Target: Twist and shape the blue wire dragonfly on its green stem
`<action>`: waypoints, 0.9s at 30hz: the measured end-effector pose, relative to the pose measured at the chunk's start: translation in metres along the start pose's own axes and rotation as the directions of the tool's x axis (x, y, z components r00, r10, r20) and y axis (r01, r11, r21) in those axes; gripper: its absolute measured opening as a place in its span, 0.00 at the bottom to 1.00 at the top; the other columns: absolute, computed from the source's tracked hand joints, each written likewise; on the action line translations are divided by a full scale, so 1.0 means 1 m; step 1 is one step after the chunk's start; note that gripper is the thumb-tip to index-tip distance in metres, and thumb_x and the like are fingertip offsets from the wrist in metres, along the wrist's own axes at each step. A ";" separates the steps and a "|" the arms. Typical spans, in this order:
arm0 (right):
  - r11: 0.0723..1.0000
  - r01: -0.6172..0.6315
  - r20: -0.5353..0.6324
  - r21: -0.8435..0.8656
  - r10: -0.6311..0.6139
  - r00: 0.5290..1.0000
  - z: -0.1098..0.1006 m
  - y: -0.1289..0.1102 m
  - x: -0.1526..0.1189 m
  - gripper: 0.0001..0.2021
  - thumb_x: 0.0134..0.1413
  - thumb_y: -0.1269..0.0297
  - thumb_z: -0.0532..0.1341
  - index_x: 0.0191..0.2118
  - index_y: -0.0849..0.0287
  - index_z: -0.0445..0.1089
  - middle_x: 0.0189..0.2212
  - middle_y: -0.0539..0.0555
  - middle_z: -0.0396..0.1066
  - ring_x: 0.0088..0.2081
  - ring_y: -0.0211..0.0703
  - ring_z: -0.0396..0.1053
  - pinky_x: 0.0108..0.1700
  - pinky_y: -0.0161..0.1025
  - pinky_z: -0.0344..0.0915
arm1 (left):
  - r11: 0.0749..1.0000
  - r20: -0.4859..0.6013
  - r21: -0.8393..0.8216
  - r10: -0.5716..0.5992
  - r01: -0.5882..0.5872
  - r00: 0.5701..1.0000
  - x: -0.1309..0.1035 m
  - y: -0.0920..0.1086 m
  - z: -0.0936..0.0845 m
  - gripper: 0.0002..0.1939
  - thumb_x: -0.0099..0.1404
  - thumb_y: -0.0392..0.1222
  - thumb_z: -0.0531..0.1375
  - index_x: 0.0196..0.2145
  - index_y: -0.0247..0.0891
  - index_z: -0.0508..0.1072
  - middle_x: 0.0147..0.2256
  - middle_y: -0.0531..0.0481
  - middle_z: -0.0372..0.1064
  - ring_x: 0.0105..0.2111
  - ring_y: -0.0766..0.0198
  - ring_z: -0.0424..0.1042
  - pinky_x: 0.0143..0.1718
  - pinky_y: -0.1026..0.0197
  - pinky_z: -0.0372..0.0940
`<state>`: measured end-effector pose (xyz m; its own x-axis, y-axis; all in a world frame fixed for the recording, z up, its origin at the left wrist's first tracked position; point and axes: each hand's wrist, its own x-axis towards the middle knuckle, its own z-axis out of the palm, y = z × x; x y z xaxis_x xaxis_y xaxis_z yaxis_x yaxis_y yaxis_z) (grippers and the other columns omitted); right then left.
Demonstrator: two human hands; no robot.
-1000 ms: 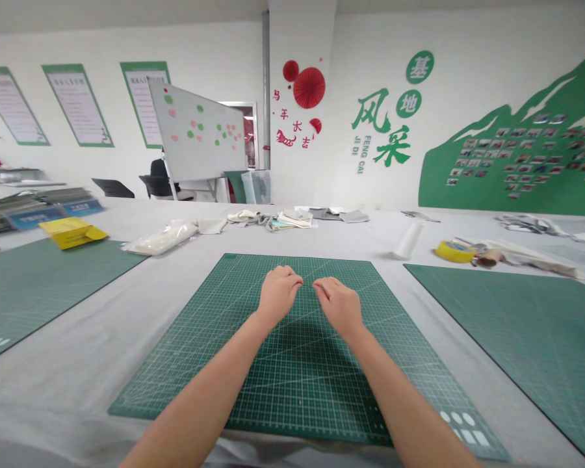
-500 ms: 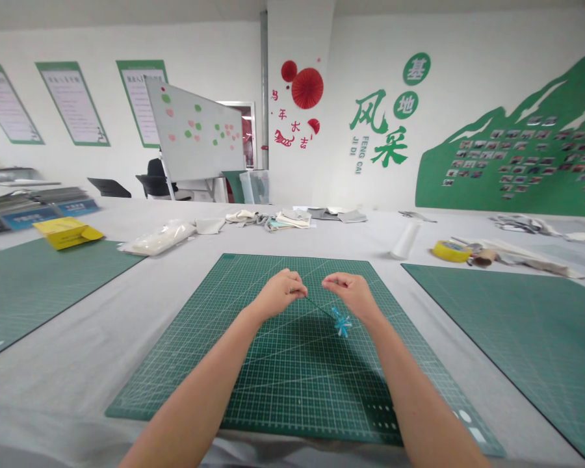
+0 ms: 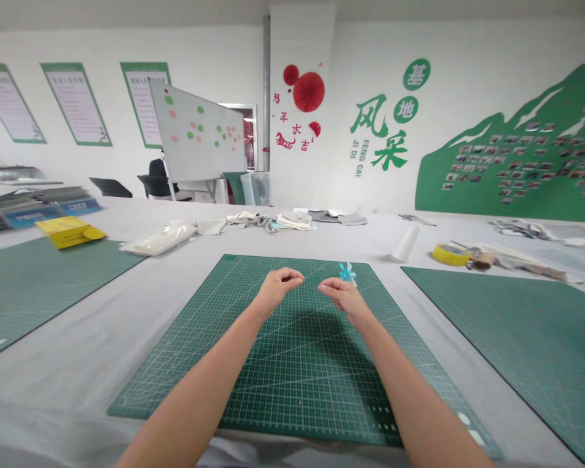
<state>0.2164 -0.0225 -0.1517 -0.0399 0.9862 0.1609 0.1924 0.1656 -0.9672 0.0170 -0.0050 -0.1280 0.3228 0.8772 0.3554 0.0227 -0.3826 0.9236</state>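
Observation:
A small blue ribbon-like flower [image 3: 347, 272] shows just above and behind my right hand, over the far right part of the green cutting mat [image 3: 273, 364]. My right hand [image 3: 342, 296] is closed in a pinch, its fingertips pointing left. Facing it across a narrow gap, my left hand [image 3: 277, 288] is pinched too, fingertips pointing right. Both hands are raised above the mat and cast a shadow on it. The flower's thin dark stem cannot be made out now, so which fingers hold it is unclear.
Other cutting mats lie left [image 3: 49, 286] and right [image 3: 511, 325]. A yellow paper piece [image 3: 71, 232], a clear plastic bag [image 3: 160, 239], fabric scraps [image 3: 290, 221], a white roll [image 3: 405, 244] and yellow tape [image 3: 451, 254] rest on the cloth-covered table.
The blue flower has moved up, from below the right hand to behind its top. The stem that ran from my left fingers no longer shows. Both hands stay close to where they were.

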 end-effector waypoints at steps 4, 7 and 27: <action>0.936 0.213 0.048 -0.281 -0.208 0.977 0.015 0.001 -0.002 0.11 0.47 0.57 0.59 0.27 0.60 0.72 0.14 0.44 0.56 0.18 0.31 0.50 0.22 0.31 0.47 | 0.997 -0.187 -0.022 -0.070 0.067 0.980 0.002 -0.012 0.004 0.10 0.52 0.43 0.61 0.30 0.34 0.75 0.30 0.48 0.72 0.33 0.62 0.68 0.38 0.61 0.61; 0.857 0.281 0.087 -0.432 -0.271 0.959 0.022 -0.003 -0.007 0.10 0.49 0.60 0.57 0.28 0.58 0.73 0.16 0.45 0.61 0.19 0.33 0.54 0.24 0.32 0.50 | 0.998 -0.250 0.016 -0.060 0.066 0.966 0.003 -0.017 0.005 0.10 0.52 0.43 0.61 0.29 0.34 0.75 0.30 0.48 0.72 0.32 0.62 0.69 0.37 0.61 0.62; 0.752 0.446 0.124 -0.485 -0.446 0.887 0.028 -0.033 -0.028 0.12 0.56 0.62 0.53 0.34 0.54 0.74 0.30 0.50 0.74 0.31 0.40 0.69 0.36 0.35 0.62 | 0.745 -0.140 0.656 0.273 -0.117 0.952 -0.008 -0.007 0.014 0.09 0.61 0.36 0.55 0.31 0.39 0.75 0.31 0.51 0.67 0.33 0.65 0.66 0.36 0.62 0.59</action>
<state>0.1837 -0.0554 -0.1294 -0.2426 0.7996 0.5493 0.6022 0.5681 -0.5609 0.0276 -0.0133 -0.1395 0.1808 0.7712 0.6104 0.6001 -0.5782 0.5527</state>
